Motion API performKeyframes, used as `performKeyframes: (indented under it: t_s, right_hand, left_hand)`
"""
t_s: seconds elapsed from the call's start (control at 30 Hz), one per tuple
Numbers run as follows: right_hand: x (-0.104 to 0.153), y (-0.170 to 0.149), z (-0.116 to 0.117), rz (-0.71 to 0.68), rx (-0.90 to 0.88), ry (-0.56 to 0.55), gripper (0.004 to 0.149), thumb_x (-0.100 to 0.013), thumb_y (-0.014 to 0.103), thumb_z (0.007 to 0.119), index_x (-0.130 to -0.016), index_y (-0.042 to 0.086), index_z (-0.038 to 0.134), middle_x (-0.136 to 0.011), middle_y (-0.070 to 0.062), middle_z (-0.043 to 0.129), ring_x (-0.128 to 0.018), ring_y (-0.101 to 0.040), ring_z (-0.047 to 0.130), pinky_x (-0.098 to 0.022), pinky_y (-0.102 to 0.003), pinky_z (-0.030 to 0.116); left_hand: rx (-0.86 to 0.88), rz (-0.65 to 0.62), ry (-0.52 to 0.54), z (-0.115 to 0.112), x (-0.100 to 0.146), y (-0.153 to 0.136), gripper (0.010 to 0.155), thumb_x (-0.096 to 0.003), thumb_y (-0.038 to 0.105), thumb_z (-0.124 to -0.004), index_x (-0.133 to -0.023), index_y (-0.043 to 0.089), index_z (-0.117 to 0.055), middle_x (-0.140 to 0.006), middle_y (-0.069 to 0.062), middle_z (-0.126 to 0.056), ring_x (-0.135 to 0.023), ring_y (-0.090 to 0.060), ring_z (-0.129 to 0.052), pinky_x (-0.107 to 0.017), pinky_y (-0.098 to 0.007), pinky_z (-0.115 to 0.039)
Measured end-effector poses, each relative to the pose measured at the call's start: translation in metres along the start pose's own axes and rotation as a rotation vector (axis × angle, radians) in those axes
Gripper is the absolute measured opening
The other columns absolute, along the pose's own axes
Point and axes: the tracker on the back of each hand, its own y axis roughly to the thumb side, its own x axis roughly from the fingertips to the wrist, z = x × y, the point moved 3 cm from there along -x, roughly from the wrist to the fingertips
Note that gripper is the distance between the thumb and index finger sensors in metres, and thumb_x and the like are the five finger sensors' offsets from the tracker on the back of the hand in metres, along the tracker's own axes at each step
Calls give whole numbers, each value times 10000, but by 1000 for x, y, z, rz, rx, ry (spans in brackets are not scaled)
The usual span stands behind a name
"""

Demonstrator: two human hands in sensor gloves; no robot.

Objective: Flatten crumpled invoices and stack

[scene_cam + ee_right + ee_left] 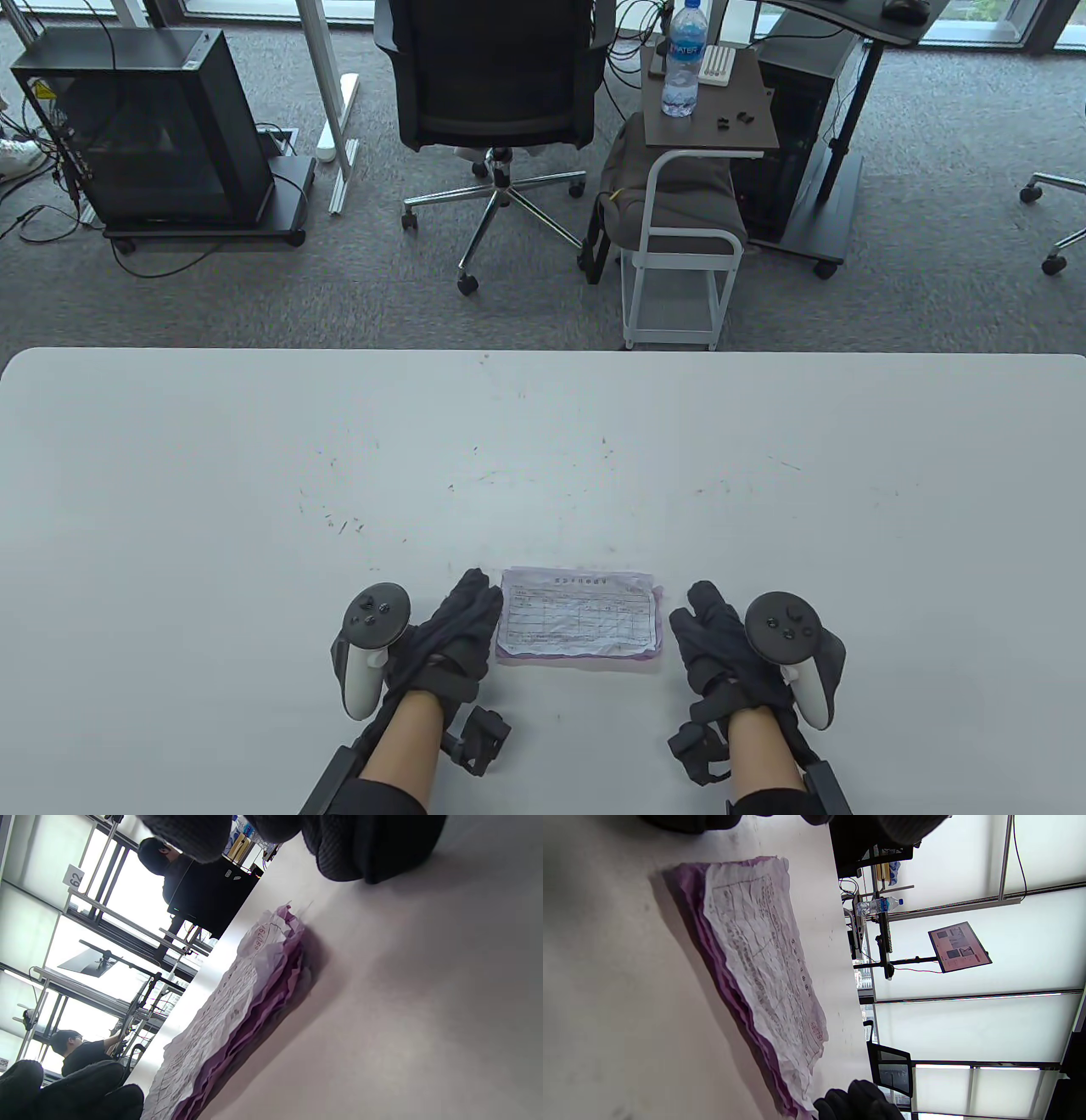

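A stack of flattened invoices [579,613] lies near the table's front edge: a wrinkled white printed sheet on top of several purple sheets. It also shows in the left wrist view [763,959] and the right wrist view [237,1001]. My left hand [462,620] rests on the table against the stack's left edge, fingers extended, holding nothing. My right hand [708,632] rests just right of the stack with a small gap, fingers extended, holding nothing.
The white table [543,458] stretches far and wide beyond the stack. Past its far edge, on the floor, stand an office chair [496,85], a side cart with a water bottle [683,59] and a computer case [144,127].
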Motion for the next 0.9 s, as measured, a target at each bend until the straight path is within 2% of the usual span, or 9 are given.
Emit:
performKeyframes:
  t_s: [0.2,0.27,0.47,0.63,0.73,0.9]
  right_hand:
    - [-6,18,27,-57,-16,85,611,-603,314,636,-1039,-31,383,-999,-449,483,-841,-510,689,-554,-510,711]
    - [-6,21,29,-62,-9,83,611,-604,318,635,-1040,-28,384,-998,-450,489,-836,-517,694,-551,-516,715]
    - [-4,15,17,-44,20,27,613,-603,321,643,-1035,-36,394,-987,-449,516,-817,-517,718,-532,-513,744]
    - [-3,17,20,-54,26,45,616,-604,323,645,-1036,-35,393,-990,-445,512,-820,-515,713,-534,-514,737]
    - [-4,21,24,-73,55,55,615,-602,330,649,-1039,-23,398,-993,-439,519,-820,-514,715,-534,-516,735]
    - [-2,14,10,-41,108,-19,580,-601,318,649,-1032,-9,441,-983,-414,572,-787,-492,760,-504,-494,777]
  left_hand:
    - [9,-6,-32,-7,-3,0,717,-651,429,-576,-1147,-21,-321,-1089,-351,-220,-1000,-624,-377,-682,-627,-528]
    - [35,-6,-51,-6,-4,-1,720,-651,431,-578,-1148,-20,-319,-1089,-351,-217,-1002,-626,-371,-682,-633,-527]
    - [8,-29,30,15,-1,-2,699,-654,426,-580,-1150,-10,-347,-1100,-335,-240,-993,-641,-387,-682,-640,-533]
    - [92,-17,-48,3,-4,-6,704,-658,423,-578,-1153,-9,-326,-1101,-334,-219,-1006,-626,-368,-691,-629,-528]
    - [47,-20,-67,-4,-7,-3,699,-656,417,-583,-1151,-9,-333,-1099,-335,-224,-1000,-627,-372,-690,-626,-525]
    - [11,-44,8,7,-2,0,670,-656,397,-589,-1150,-2,-376,-1111,-311,-253,-984,-643,-406,-684,-631,-536]
